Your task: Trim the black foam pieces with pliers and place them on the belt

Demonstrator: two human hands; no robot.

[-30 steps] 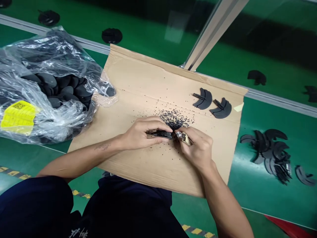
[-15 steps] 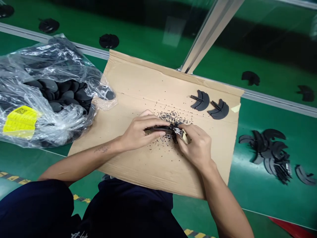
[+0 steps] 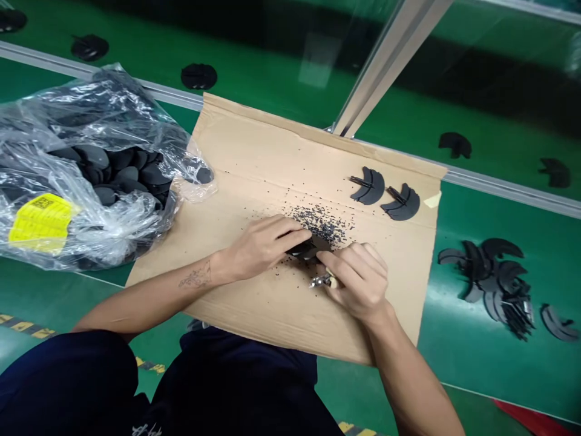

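Over the middle of the cardboard sheet (image 3: 236, 151), my left hand (image 3: 265, 245) is closed on a black plastic part (image 3: 302, 249), partly hidden by my fingers. My right hand (image 3: 358, 278) holds small nippers (image 3: 323, 281) with pale handles; their metal jaws point left, apart from the part. The right forefinger reaches to the part's right end. Many tiny black clippings (image 3: 324, 224) lie scattered just beyond and around the hands. Farther back on the cardboard rest two curved black parts, one (image 3: 368, 185) left of the other (image 3: 403, 202).
At left lies a clear plastic bag (image 3: 136, 109) full of black discs, with a yellow label (image 3: 43, 221). A heap of curved black parts (image 3: 492, 272) sits on the green table at right. A metal post (image 3: 376, 66) and rail stand behind the cardboard.
The nippers have moved off the black part, down and toward me, with their jaws turned left. My left hand has rolled over, and the part is tilted differently.
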